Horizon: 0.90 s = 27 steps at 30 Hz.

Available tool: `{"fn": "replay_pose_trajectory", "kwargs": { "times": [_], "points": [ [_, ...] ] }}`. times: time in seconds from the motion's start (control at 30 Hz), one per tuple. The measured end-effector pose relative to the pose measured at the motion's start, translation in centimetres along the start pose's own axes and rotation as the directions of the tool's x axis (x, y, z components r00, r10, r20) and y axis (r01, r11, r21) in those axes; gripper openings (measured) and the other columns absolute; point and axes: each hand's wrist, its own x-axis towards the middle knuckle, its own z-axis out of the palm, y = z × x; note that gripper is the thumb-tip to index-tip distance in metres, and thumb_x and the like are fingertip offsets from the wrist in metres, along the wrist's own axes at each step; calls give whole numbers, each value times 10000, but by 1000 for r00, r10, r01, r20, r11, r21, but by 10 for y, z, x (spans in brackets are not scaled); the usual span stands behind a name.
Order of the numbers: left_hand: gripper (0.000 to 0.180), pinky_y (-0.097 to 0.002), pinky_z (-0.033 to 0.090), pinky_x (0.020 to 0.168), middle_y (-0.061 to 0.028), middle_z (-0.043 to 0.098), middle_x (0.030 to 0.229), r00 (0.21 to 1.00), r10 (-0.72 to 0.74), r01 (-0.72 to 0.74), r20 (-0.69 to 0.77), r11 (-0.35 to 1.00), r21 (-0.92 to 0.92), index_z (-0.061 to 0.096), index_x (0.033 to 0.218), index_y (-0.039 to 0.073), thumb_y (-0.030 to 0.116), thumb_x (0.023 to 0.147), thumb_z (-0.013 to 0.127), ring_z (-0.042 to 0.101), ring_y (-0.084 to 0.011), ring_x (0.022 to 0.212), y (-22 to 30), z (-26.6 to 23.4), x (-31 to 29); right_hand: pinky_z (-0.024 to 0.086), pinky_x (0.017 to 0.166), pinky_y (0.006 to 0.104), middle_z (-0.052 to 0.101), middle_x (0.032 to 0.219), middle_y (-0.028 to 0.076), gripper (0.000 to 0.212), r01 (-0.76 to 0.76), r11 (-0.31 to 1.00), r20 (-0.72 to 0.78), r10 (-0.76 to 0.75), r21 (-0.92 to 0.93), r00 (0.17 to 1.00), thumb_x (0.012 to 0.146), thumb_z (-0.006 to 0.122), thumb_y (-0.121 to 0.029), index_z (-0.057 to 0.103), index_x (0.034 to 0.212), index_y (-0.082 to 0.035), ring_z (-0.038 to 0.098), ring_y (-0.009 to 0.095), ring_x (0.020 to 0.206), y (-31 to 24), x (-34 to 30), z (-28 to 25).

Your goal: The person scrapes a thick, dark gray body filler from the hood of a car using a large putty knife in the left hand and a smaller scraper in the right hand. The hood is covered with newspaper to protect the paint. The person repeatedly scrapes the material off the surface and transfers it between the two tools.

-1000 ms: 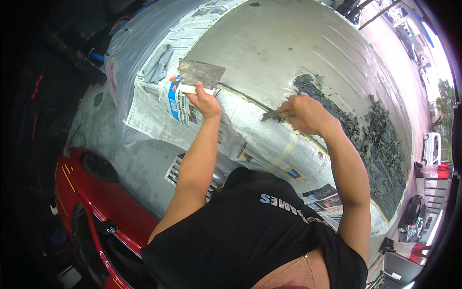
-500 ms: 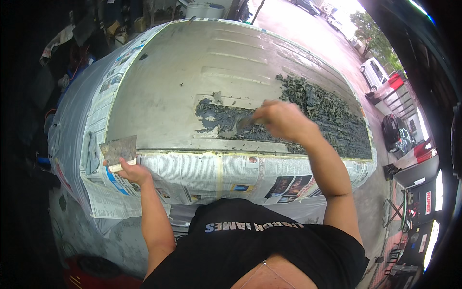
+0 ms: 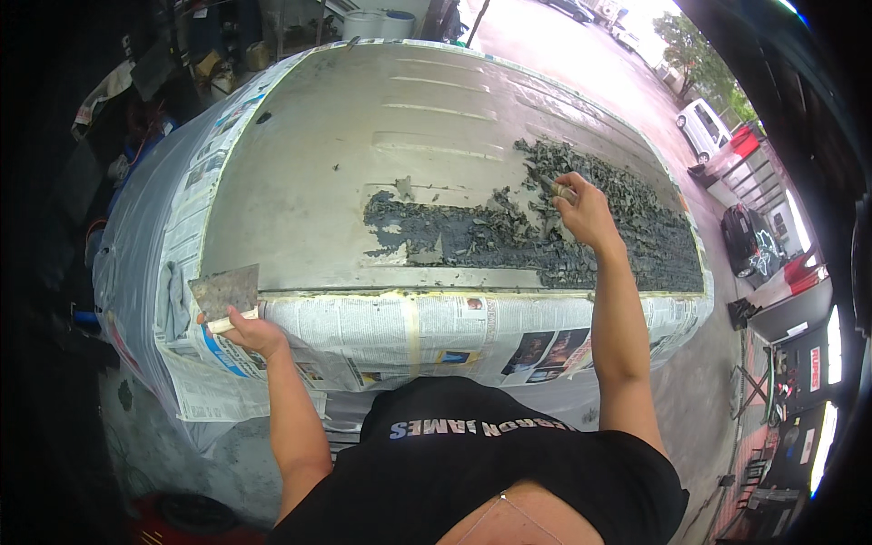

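My left hand (image 3: 256, 334) grips the pale handle of a wide, flat scraper (image 3: 227, 292), its stained metal blade tilted up by the near left corner of a vehicle roof (image 3: 300, 173). Over the right part of that roof, my right hand (image 3: 586, 211) is closed round a smaller scraper with a pale handle (image 3: 567, 193). Its blade end is hard to make out among the flakes. Dark, wrinkled, lifting paint (image 3: 636, 232) covers the right side, and a smoother dark grey strip (image 3: 436, 227) reaches left. Bare greyish metal shows elsewhere.
Taped newspaper (image 3: 363, 327) borders the roof, with plastic sheeting (image 3: 136, 227) on the left. A grey-blue cloth (image 3: 173, 295) lies at the near left corner. White buckets (image 3: 363, 24) stand beyond the far end. Parked cars, including a white van (image 3: 703, 130), are outside on the right.
My right hand has moved right and away from me with its scraper, from the grey strip to the wrinkled paint. Loose flakes now lie heaped beside it. My left hand has barely moved.
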Motion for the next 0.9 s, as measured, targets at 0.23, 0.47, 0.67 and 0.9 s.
{"fn": "replay_pose_trajectory", "kwargs": {
  "times": [0.23, 0.47, 0.67, 0.9],
  "points": [
    [430, -485, 401, 1040, -272, 547, 1301, 958, 171, -285, 230, 656, 699, 525, 1322, -58, 212, 994, 591, 547, -395, 1146, -32, -27, 0, 496, 692, 357, 707, 850, 103, 330, -27, 926, 255, -75, 376, 964, 931, 660, -250, 674, 1164, -16, 625, 178, 737, -49, -6, 47],
    [544, -400, 358, 1115, -234, 438, 1452, 999, 50, -50, 15, 999, 15, 303, 1464, -86, 143, 1012, 499, 485, -317, 1304, 25, 16, -14, 510, 704, 385, 674, 788, 148, 274, 187, 907, 407, -344, 378, 846, 975, 603, -176, 676, 1185, -15, 641, 237, 703, -173, -39, 116],
    [631, -390, 339, 1127, -203, 430, 1464, 997, 49, -51, 57, 998, 47, 188, 1558, 9, 71, 992, 460, 471, -290, 1313, 27, 16, -14, 524, 849, 465, 669, 980, 248, 341, 364, 817, 437, -555, 448, 708, 949, 583, -83, 641, 1283, -41, 668, 418, 911, -234, -61, 173],
    [534, -389, 341, 1116, -189, 464, 1435, 995, 91, -94, 51, 994, 49, 305, 1487, -55, 99, 1002, 466, 486, -277, 1289, 16, 10, -12, 517, 949, 455, 660, 1183, 173, 366, 506, 761, 525, -647, 406, 553, 926, 615, -67, 642, 1290, -60, 647, 380, 1077, -248, -53, 193]
  ]
}}
